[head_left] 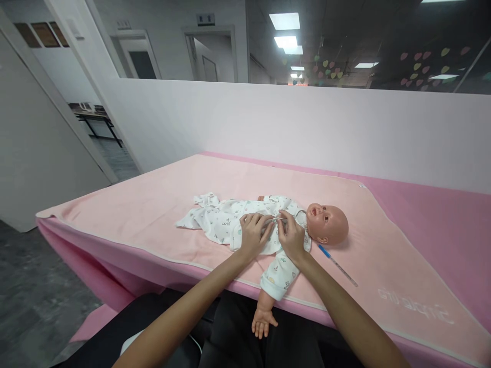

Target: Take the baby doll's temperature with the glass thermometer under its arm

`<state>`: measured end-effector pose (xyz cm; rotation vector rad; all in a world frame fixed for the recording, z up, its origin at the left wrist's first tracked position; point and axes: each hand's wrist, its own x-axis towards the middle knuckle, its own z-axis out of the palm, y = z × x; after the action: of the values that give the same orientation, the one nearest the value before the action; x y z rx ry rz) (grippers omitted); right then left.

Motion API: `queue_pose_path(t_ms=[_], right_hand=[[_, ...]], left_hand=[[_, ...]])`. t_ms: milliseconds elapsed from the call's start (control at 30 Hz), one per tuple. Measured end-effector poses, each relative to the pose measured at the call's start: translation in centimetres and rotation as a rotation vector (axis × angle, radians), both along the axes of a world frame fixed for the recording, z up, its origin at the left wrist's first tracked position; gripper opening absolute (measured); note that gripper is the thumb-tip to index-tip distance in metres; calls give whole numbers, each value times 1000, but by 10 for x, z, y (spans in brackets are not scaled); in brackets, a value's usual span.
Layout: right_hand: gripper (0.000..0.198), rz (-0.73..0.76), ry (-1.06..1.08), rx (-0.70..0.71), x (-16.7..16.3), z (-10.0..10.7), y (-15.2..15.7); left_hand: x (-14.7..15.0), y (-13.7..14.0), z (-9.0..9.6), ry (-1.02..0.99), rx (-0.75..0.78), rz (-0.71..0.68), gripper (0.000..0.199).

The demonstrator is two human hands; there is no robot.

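A baby doll lies on its back with its head to the right, dressed in white patterned baby clothes. Over its chest, my left hand and my right hand are close together, fingers bent. A thin white tie on the garment runs between my fingertips, pinched by both hands. The doll's near arm stretches past the table edge toward me, palm up. Its far arm is mostly hidden behind the body. The garment's legs lie flat to the left.
A pen with a blue cap lies near the doll's head. Under everything is a peach blanket over a pink tablecloth. A white partition wall with glass above it stands behind the table.
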<state>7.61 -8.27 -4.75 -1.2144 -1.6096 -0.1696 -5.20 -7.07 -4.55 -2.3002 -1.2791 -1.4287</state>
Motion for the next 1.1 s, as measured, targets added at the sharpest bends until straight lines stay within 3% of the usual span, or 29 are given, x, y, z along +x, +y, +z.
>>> queue_pose_path(t_ms=[633, 867, 1100], right_hand=[[22, -20, -93, 21, -1, 3, -1], [22, -24, -100, 28, -1, 2, 0], [22, -9, -89, 31, -1, 2, 0]], left_hand=[[-2, -1, -2, -122, 34, -31, 14], [0, 0, -2, -28, 108, -26, 12], [1, 2, -2, -2, 83, 17, 13]])
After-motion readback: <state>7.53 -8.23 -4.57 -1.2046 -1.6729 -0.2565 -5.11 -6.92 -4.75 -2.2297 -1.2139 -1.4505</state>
